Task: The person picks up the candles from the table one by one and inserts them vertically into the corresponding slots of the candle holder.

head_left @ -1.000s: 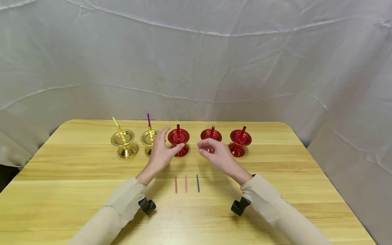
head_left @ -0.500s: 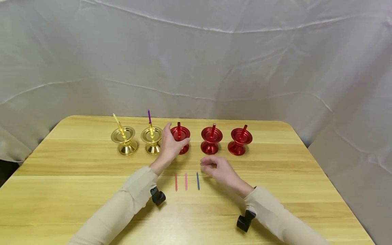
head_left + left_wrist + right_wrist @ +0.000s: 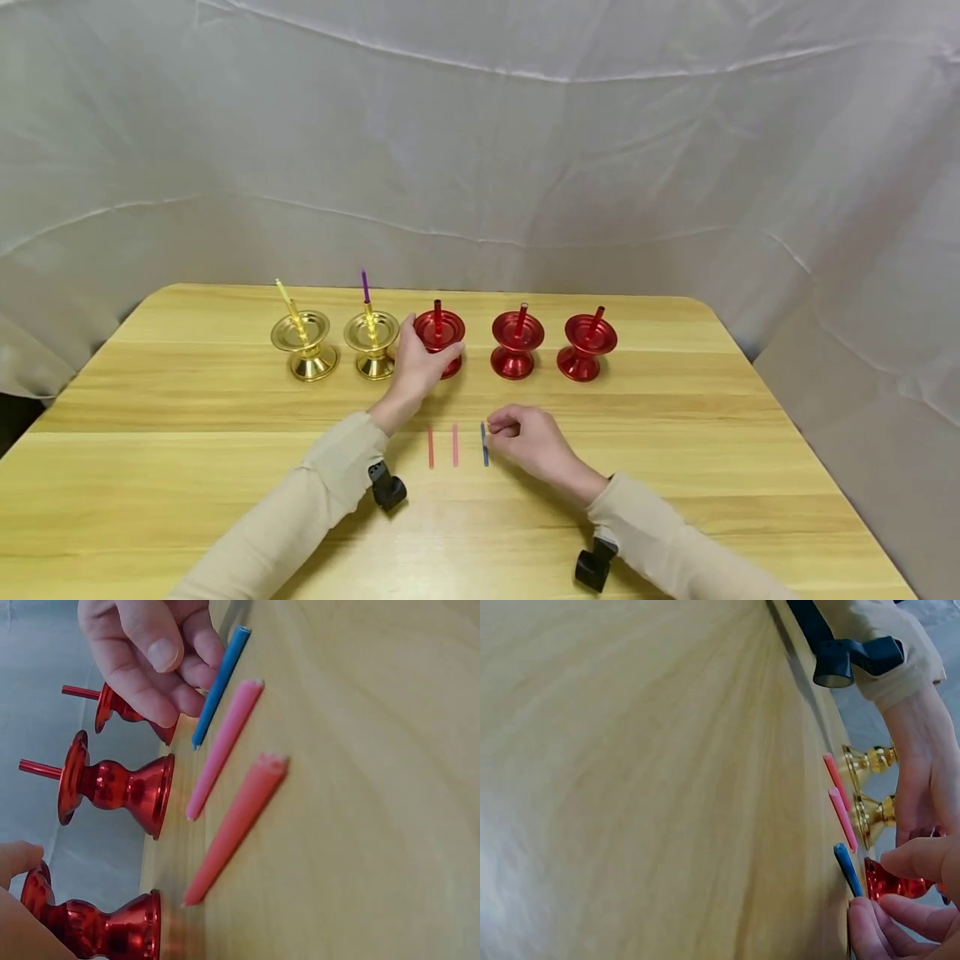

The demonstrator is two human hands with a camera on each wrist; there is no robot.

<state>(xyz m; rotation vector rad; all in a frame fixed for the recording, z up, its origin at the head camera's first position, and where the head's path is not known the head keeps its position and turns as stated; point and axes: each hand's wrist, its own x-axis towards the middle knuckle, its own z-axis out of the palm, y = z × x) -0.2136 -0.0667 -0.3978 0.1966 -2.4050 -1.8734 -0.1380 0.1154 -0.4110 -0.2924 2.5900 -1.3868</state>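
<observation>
My left hand (image 3: 417, 364) holds the nearest of three red candle holders (image 3: 438, 327), its thumb at the right side of the dish and its fingers at the left. My right hand (image 3: 536, 442) is at a thin blue candle (image 3: 221, 686) lying on the table. The right thumb and fingers are loosely bent and stand apart, with the fingertips close beside the candle. Whether they touch it, I cannot tell. Left of it lie a pink candle (image 3: 225, 750) and a coral-red candle (image 3: 236, 829), roughly parallel.
Two gold holders at the left carry candles: a yellow candle (image 3: 283, 291), tilted, and a purple candle (image 3: 365, 286), upright. Two more red holders, a middle one (image 3: 517, 332) and a right one (image 3: 589, 336), stand to the right. A pale cloth (image 3: 480, 150) hangs behind the wooden table (image 3: 150, 500).
My right hand has come down and toward me, from beside the middle red holder to the blue candle. My left hand has moved right and settled around the red holder.
</observation>
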